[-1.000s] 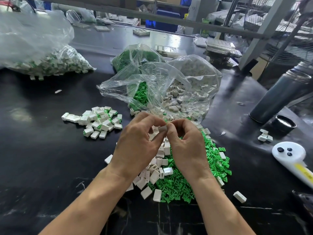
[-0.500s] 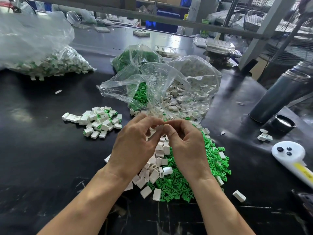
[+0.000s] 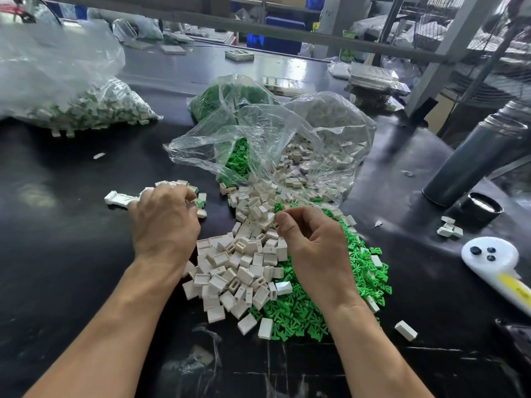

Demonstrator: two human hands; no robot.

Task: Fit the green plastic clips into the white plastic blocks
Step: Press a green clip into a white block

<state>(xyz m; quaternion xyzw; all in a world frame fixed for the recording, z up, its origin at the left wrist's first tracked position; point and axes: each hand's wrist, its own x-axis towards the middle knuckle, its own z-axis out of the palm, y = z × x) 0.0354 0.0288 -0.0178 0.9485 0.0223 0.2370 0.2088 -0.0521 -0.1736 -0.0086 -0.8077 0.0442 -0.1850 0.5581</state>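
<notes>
Now the left hand (image 3: 165,222) is resting, fingers curled down, on the small heap of finished white blocks with green inserts (image 3: 201,201) lying on the black glossy table (image 3: 71,268); whether its grip is pinching a piece or only touching the heap is hidden under the knuckles. The right hand (image 3: 313,242) is hovering with its fingers curled and its thumb and forefinger nearly meeting; whether anything sits between them is too small to tell. The loose pile of white rectangular plastic blocks (image 3: 238,271) is lying directly beneath and just to the left of that grip, while the bright green plastic clips (image 3: 359,271) are spreading under the wrist and off to its right. Beyond the fingertips, the crumpled clear plastic bag (image 3: 287,145) is spilling more of both. Judging by this, the right hand is the nearer one to both supplies, and the next block is waiting just below its fingertips, its long axis indistinct in the jumble.
</notes>
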